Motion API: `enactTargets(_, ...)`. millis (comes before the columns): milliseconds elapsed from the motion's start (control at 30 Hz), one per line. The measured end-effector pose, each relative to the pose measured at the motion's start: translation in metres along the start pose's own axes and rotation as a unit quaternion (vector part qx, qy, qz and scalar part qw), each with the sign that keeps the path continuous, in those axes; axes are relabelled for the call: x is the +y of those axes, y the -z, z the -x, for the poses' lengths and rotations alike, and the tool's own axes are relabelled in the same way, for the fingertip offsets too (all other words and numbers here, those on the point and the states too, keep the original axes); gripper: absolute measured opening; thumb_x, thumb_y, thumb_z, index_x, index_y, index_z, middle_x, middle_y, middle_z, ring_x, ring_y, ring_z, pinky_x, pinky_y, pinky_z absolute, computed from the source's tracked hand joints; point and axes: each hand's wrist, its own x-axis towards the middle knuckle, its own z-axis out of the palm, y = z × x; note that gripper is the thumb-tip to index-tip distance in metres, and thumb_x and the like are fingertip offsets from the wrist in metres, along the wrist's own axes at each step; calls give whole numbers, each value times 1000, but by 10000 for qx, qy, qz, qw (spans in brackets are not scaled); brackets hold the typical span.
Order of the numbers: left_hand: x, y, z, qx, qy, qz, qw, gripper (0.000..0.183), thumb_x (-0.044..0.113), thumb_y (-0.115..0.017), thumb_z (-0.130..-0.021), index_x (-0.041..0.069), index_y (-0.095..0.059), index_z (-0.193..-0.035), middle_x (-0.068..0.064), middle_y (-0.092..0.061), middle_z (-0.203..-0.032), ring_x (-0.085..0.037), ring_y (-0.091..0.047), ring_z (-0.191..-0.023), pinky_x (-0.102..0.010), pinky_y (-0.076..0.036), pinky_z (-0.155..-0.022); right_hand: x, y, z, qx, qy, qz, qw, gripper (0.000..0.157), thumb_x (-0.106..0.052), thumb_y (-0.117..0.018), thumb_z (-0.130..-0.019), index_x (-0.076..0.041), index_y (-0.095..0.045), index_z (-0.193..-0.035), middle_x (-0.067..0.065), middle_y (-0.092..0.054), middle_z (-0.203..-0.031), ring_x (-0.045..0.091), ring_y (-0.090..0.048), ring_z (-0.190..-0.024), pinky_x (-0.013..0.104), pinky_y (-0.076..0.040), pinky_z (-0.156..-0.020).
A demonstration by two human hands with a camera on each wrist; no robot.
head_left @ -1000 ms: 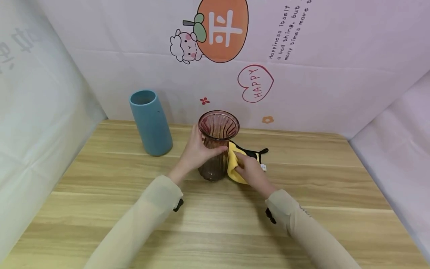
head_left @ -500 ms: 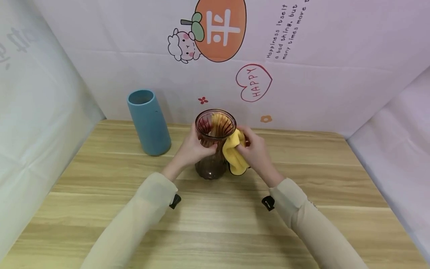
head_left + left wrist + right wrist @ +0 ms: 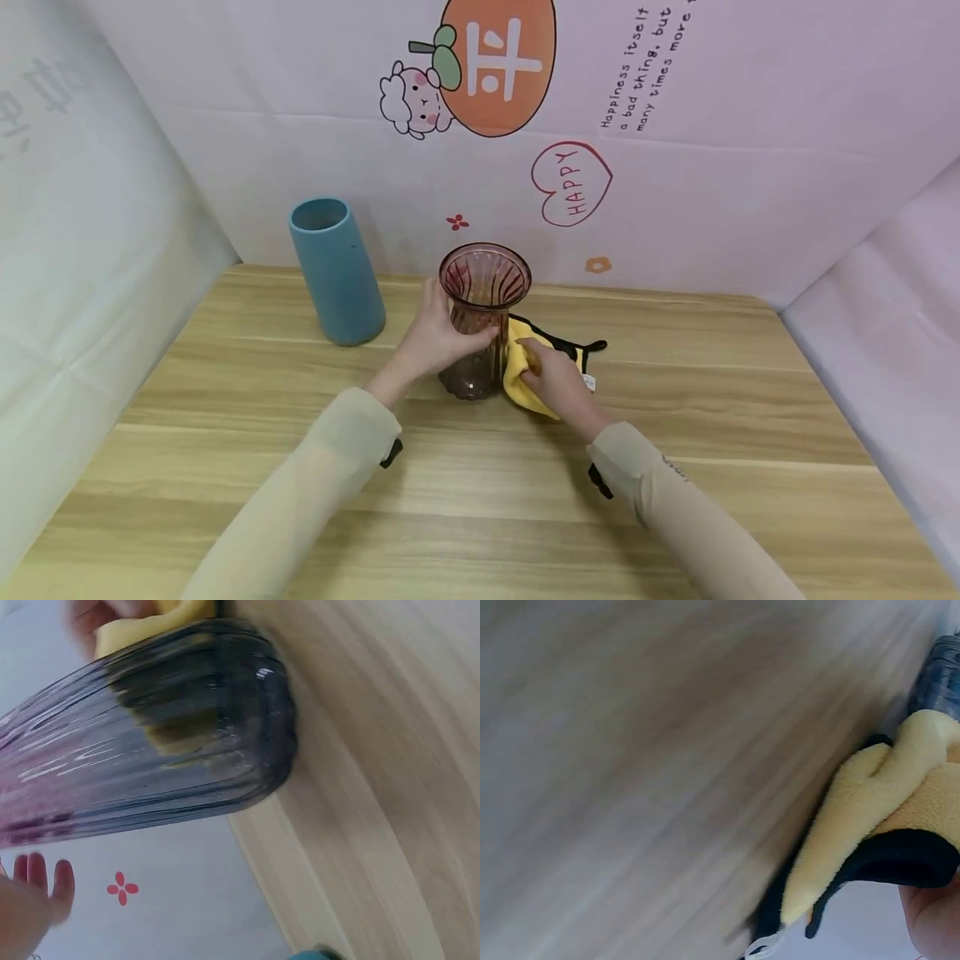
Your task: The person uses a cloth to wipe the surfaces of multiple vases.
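Observation:
A ribbed glass vase (image 3: 480, 358), pinkish at its flared rim and grey toward the base, stands upright on the wooden table. My left hand (image 3: 438, 333) holds it below the rim from the left, thumb across the front, some fingers hidden behind the glass. In the left wrist view the vase (image 3: 187, 742) fills the upper left. On the vase's right side, my right hand (image 3: 558, 379) grips a yellow cloth (image 3: 520, 379) with black edging, a black loop and a white tag, low against the glass. The right wrist view shows the folded cloth (image 3: 862, 802) up close.
A tall blue vase (image 3: 337, 275) stands at the back left of the wooden table (image 3: 480, 517). Behind it rises a white printed backdrop (image 3: 300, 108), with white fabric walls at both sides.
My right hand and the cloth rose along the vase's right side half a second ago, then came back down toward its base. My left hand keeps its hold on the vase.

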Motion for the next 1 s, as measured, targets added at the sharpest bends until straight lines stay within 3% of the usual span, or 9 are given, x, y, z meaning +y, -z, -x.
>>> enactTargets(100, 0, -3, 2, 197, 59, -293, 9994, 95, 36, -81, -74, 10, -26, -146, -17, -35, -136, -30, -40, -124, -53, -40, -105, -4, 7, -1, 240, 42, -358, 9991, 48, -4, -63, -87, -4, -52, -133, 15, -63, -80, 11, -38, -50, 24, -34, -49)
enactTargets(233, -2, -3, 1, 381, -18, -16, 9993, 88, 31, -83, -73, 9, -32, -141, -14, -46, -134, -30, -47, -125, -49, -41, -106, -17, 26, -4, 793, 238, -1078, 9907, 45, -3, -61, -85, 0, -54, -130, 23, -66, -105, 21, -59, -72, 26, -48, -61)
enactTargets(367, -2, 0, 0, 201, 267, 172, 9993, 78, 27, -80, -76, 7, -33, -135, -15, -51, -132, -33, -52, -123, -48, -43, -105, -35, 50, -9, 1488, 593, -1755, 9714, 44, -1, -59, -83, 1, -57, -127, 23, -67, -109, 30, -65, -90, 35, -55, -73)
enactTargets(467, -3, 3, -1, -71, 467, 233, 9986, 77, 27, -77, -78, 10, -31, -137, -16, -51, -135, -33, -50, -127, -49, -42, -106, -43, 60, -10, 1645, 706, -1645, 9700, 43, 0, -59, -84, -1, -58, -127, 22, -67, -109, 30, -65, -91, 39, -57, -76)
enactTargets(667, -4, 5, -1, -335, 373, 369, 9981, 81, 26, -73, -82, 13, -24, -145, -15, -46, -141, -32, -44, -132, -50, -36, -111, -32, 43, -6, 1193, 657, -687, 9883, 41, -3, -66, -83, -2, -57, -123, 20, -67, -105, 30, -64, -86, 41, -56, -72)
enactTargets(833, -4, 4, -1, -329, 231, 442, 9982, 81, 22, -72, -83, 14, -23, -147, -14, -38, -142, -31, -43, -130, -47, -38, -109, -8, 19, -3, 72, 189, -10, 9998, 50, -4, -65, -86, -5, -50, -133, 19, -66, -109, 20, -57, -76, 31, -49, -64)
enactTargets(900, -4, 5, -1, -307, 182, 394, 9986, 79, 20, -71, -83, 15, -25, -147, -13, -40, -141, -29, -44, -130, -46, -39, -109, -1, 11, -3, -221, 92, 139, 9996, 51, -3, -64, -87, -5, -48, -135, 16, -65, -100, 15, -49, -68, 27, -42, -59)
enactTargets(1000, -4, 4, -1, -251, 123, 275, 9992, 76, 21, -71, -83, 16, -27, -145, -12, -44, -140, -27, -45, -131, -46, -39, -109, 2, 6, -3, -213, 97, 192, 9995, 50, -3, -64, -86, -4, -49, -134, 8, -56, -72, 12, -36, -55, 25, -30, -51)
